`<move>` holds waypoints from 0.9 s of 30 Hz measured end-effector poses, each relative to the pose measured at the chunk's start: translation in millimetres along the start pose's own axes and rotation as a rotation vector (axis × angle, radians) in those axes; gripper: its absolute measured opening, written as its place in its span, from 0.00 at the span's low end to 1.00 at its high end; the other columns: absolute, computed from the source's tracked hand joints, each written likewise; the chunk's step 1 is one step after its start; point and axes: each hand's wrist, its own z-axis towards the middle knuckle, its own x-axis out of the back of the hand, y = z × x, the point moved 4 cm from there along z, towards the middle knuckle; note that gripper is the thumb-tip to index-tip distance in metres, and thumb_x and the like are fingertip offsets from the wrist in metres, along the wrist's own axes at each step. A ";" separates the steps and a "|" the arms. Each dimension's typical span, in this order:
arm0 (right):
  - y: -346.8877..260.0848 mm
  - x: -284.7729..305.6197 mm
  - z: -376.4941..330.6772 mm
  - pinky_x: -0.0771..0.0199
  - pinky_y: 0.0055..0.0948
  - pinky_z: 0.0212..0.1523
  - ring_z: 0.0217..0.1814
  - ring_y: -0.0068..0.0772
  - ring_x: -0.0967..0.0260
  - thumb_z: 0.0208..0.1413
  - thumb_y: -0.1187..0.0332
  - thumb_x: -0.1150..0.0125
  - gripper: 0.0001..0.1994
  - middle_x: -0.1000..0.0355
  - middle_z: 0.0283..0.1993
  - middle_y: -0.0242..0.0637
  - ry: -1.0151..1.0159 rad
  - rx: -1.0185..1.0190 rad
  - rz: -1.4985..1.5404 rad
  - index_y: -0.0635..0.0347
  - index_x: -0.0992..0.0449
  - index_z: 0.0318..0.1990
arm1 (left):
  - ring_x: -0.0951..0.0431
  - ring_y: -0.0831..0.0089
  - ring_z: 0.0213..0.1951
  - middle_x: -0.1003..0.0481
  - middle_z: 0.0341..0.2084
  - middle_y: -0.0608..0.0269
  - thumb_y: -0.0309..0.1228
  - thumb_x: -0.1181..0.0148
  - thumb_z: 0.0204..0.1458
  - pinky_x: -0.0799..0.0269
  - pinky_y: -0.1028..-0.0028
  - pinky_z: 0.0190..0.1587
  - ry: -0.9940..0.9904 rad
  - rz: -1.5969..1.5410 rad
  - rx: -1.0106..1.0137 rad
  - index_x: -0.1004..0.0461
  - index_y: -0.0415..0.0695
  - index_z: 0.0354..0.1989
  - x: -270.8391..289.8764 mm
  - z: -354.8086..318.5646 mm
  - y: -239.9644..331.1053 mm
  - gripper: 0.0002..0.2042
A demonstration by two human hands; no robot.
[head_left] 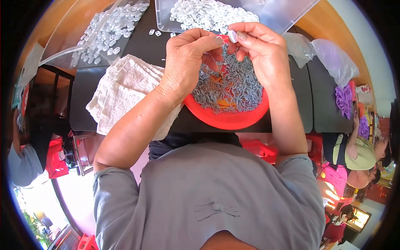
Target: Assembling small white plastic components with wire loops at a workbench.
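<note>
My right hand point(266, 52) pinches a small white plastic piece point(232, 36), rounded in shape, between thumb and fingertips. Close beside it, my left hand point(187, 56) has thumb and forefinger pressed together; whatever they hold is too small to make out. Both hands are raised over the far part of a red bowl point(227, 121). Many short, thin, grey-blue twisted pieces point(243, 87) fill the bowl, with patches of orange and red showing between them. A folded cream cloth point(125, 91) lies left of the bowl, partly under my left forearm.
A clear plastic bin point(160, 21) of white pieces stands beyond my hands, with several loose ones point(155, 32) nearby. At the far left lies a clear bag point(56, 48) of similar pieces. Translucent bags point(333, 56) and a purple bundle point(343, 101) are at right. Other people sit at both sides.
</note>
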 end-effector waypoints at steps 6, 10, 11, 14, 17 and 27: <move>-3.2 -2.3 -2.6 0.32 0.20 0.30 0.34 0.26 0.26 0.58 0.76 0.45 0.11 0.25 0.37 0.39 0.017 0.023 -0.017 0.70 0.24 0.46 | 0.23 0.69 0.27 0.25 0.25 0.55 0.27 0.44 0.53 0.26 0.71 0.27 0.009 -0.069 0.069 0.25 0.32 0.32 2.9 -1.3 -0.3 0.08; -8.0 -9.6 -5.6 0.32 0.19 0.31 0.33 0.24 0.28 0.59 0.76 0.46 0.10 0.25 0.38 0.37 0.004 0.057 -0.127 0.69 0.23 0.46 | 0.22 0.64 0.30 0.25 0.30 0.51 0.25 0.49 0.55 0.25 0.68 0.33 -0.006 -0.234 0.147 0.26 0.30 0.34 10.5 4.9 -12.2 0.09; -8.9 -13.3 -7.0 0.32 0.19 0.31 0.32 0.23 0.29 0.59 0.76 0.46 0.10 0.26 0.37 0.36 -0.002 0.077 -0.176 0.69 0.23 0.46 | 0.23 0.63 0.32 0.25 0.32 0.51 0.25 0.51 0.56 0.26 0.66 0.37 -0.011 -0.316 0.158 0.26 0.30 0.36 10.1 6.3 -14.8 0.10; -3.9 -32.1 -15.6 0.32 0.19 0.32 0.32 0.21 0.30 0.60 0.76 0.46 0.10 0.26 0.37 0.33 -0.041 0.119 -0.254 0.67 0.23 0.46 | 0.24 0.63 0.36 0.25 0.35 0.51 0.25 0.53 0.57 0.28 0.65 0.43 -0.059 -0.478 0.202 0.27 0.29 0.37 12.6 10.7 -23.1 0.10; -0.1 -52.9 -19.8 0.29 0.21 0.34 0.35 0.23 0.29 0.56 0.80 0.44 0.07 0.28 0.35 0.34 -0.138 0.443 -0.531 0.66 0.24 0.41 | 0.26 0.64 0.39 0.26 0.35 0.52 0.27 0.53 0.57 0.30 0.67 0.46 -0.040 -0.585 0.281 0.27 0.30 0.38 9.4 12.9 -28.8 0.11; 15.0 -55.9 -21.1 0.27 0.22 0.44 0.40 0.22 0.28 0.54 0.83 0.43 0.07 0.26 0.38 0.33 -0.173 0.234 -0.513 0.67 0.26 0.40 | 0.23 0.65 0.41 0.23 0.34 0.55 0.33 0.49 0.57 0.28 0.67 0.47 0.052 -0.498 0.244 0.28 0.36 0.38 4.4 2.7 -12.1 0.11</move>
